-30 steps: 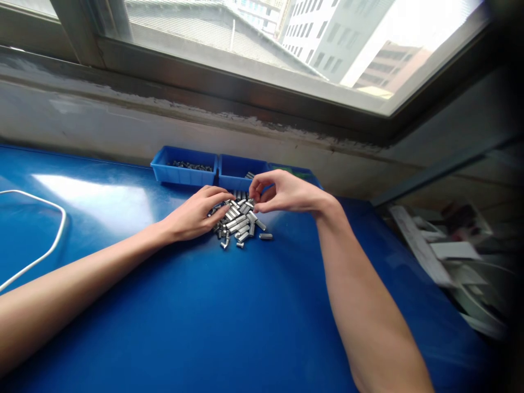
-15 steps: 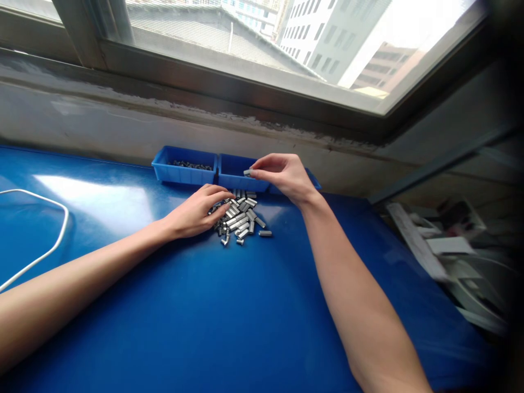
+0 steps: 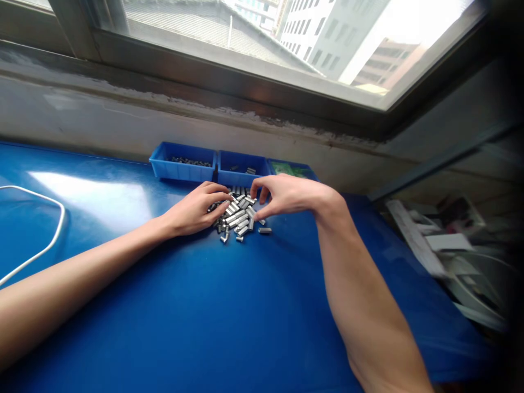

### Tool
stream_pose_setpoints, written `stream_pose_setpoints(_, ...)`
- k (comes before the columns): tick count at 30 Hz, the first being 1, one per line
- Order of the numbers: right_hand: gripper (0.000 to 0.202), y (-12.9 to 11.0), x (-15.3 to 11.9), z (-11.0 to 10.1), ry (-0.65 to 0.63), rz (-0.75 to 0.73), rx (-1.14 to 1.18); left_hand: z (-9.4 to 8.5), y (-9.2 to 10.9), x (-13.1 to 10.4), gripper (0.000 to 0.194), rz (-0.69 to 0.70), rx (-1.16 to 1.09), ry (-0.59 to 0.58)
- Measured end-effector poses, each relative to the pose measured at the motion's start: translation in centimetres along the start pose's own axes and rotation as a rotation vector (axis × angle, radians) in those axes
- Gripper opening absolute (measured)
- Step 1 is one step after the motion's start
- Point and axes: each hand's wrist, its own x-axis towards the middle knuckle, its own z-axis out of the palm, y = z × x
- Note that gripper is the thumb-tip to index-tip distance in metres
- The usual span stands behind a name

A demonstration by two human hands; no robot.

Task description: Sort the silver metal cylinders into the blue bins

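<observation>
Your left hand (image 3: 200, 208) rests, fingers loosely spread, against the left side of the heap of silvery metal cylinders (image 3: 237, 218) on the glossy blue tabletop (image 3: 229, 311), probably steadying it; your right hand (image 3: 286, 194), thumb and fingers parted, hovers at its right edge, apparently holding nothing. Three blue rectangular plastic bins (image 3: 184, 173) stand just behind, presumably for short reach; no writing is legible.

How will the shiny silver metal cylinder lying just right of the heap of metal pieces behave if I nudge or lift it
The shiny silver metal cylinder may well roll if nudged, since it looks rounded and lies on its side on the smooth blue tabletop. Its metallic look suggests it's stiff and perhaps heavy for its size.
</observation>
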Motion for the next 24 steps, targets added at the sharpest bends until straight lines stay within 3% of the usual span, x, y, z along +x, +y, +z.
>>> stream_pose_setpoints(3, 0.059, 0.3, 0.2, 0.6, -0.186, 0.144, 0.045, 0.0, 0.0, 0.0, 0.039, 0.001, 0.000, 0.002)
stream_pose_setpoints(7, 0.048, 0.6, 1.4, 1.7, -0.321, 0.243, 0.176, -0.1, 0.1, -0.1, 0.039, -0.003, 0.000, 0.000)
stream_pose_setpoints(17, 0.020, 2.0, 1.7, 1.4, -0.261, 0.080, 0.215, -0.1, -0.1, -0.2, 0.039, -0.009, -0.001, -0.009)
stream_pose_setpoints(24, 0.023, 3.5, 1.8, 1.3, -0.271, 0.047, 0.429, -0.1, 0.0, -0.1, 0.040, -0.010, 0.003, -0.016)
